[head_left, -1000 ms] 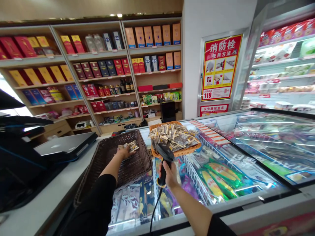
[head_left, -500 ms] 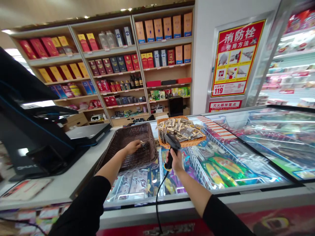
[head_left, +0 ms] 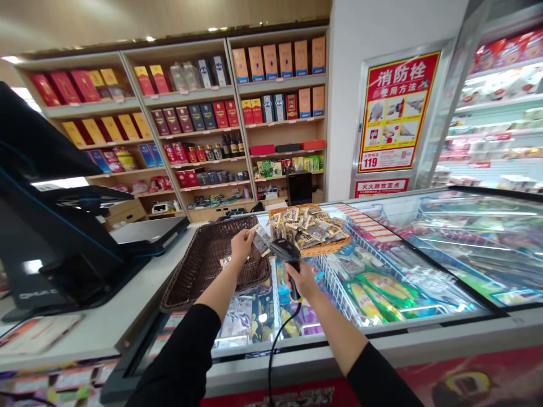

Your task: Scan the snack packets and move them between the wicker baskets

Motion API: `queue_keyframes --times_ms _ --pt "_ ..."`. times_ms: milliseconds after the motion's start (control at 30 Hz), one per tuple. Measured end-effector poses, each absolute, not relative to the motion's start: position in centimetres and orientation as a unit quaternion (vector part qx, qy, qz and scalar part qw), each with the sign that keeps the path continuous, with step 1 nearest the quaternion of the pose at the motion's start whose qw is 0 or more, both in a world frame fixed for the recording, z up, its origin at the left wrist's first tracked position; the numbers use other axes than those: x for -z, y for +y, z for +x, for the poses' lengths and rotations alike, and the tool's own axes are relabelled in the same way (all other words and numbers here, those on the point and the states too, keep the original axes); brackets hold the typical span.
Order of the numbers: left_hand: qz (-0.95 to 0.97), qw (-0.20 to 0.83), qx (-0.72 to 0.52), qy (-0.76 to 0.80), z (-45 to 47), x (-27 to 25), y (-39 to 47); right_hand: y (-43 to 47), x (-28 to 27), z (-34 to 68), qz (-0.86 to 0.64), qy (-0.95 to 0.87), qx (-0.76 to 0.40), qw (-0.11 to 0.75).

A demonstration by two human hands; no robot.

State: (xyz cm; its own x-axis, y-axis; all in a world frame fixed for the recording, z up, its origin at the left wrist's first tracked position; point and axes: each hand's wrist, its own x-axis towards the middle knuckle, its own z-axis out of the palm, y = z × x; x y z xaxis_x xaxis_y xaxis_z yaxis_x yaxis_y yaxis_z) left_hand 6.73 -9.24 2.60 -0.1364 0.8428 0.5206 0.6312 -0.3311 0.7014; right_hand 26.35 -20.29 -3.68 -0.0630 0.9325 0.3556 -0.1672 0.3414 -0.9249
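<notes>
My left hand (head_left: 241, 246) pinches the edge of a small flat snack packet (head_left: 261, 239), held up over the right side of a dark brown wicker basket (head_left: 193, 265). Another small packet (head_left: 224, 262) lies in that basket, partly hidden by my left hand and wrist. In my right hand (head_left: 304, 278) is a black handheld barcode scanner (head_left: 285, 249), its head pointing left, close to the held packet. A black cable hangs from its handle. Just behind the scanner, an orange wicker basket (head_left: 328, 249) is heaped with similar packets (head_left: 303, 223).
Both baskets rest on a glass-topped chest freezer (head_left: 424, 305) with bagged goods inside. To the left, a counter (head_left: 106, 305) carries a dark checkout scale (head_left: 68, 226) with a flat weighing plate. Shelves of boxes (head_left: 186, 118) line the back wall.
My left hand has risen from inside the dark basket and moved right, bringing a packet beside the scanner. The scanner has shifted slightly left and down. The view has moved a little.
</notes>
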Motion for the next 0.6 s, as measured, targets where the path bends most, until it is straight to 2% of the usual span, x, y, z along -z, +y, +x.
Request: queue_keyframes --times_ms 100,167,333,600 --pt "0.658 0.008 -0.491 0.571 6.2 -2.0 -9.3 -20.6 3.4 26.9 -0.413 -0.618 -0.392 0.542" --pt "0.645 -0.022 -0.501 0.577 5.7 -2.0 -9.4 -20.8 2.9 27.1 -0.440 -0.657 -0.340 0.510" --pt "0.654 -0.042 -0.500 0.566 5.6 -2.4 -9.7 -21.4 2.1 27.0 -0.453 -0.710 -0.254 0.475" --pt "0.665 -0.047 -0.512 0.541 6.0 -2.5 -9.6 -21.3 2.4 27.1 -0.454 -0.721 -0.215 0.478"
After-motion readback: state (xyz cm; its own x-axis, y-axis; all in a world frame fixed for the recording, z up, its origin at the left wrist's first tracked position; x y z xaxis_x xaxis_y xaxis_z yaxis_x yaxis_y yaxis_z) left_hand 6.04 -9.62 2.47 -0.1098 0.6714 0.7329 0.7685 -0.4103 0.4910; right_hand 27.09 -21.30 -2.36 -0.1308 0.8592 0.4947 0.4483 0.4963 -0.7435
